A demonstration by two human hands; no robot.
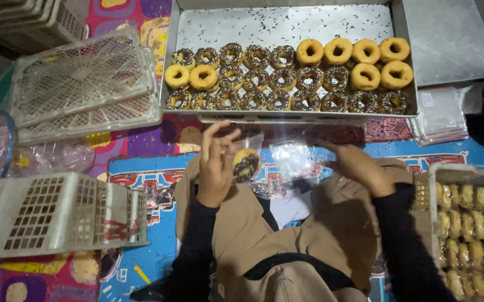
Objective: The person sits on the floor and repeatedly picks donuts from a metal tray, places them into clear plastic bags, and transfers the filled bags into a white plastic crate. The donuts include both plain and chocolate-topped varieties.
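The round doughnut with dark chocolate sprinkles point(246, 164) sits just left of the frame's centre, pinched upright in your left hand point(215, 168); its flat face turns toward you, and it seems partly inside a clear plastic bag point(287, 159) that spreads to its right; your right hand point(359, 168) lies right of centre, palm down at that bag, fingers loosely curled; whether they grip the film you cannot tell; the left hand is the nearer one; above both, the long metal tray point(287, 22) carries rows of sprinkled and plain doughnuts.
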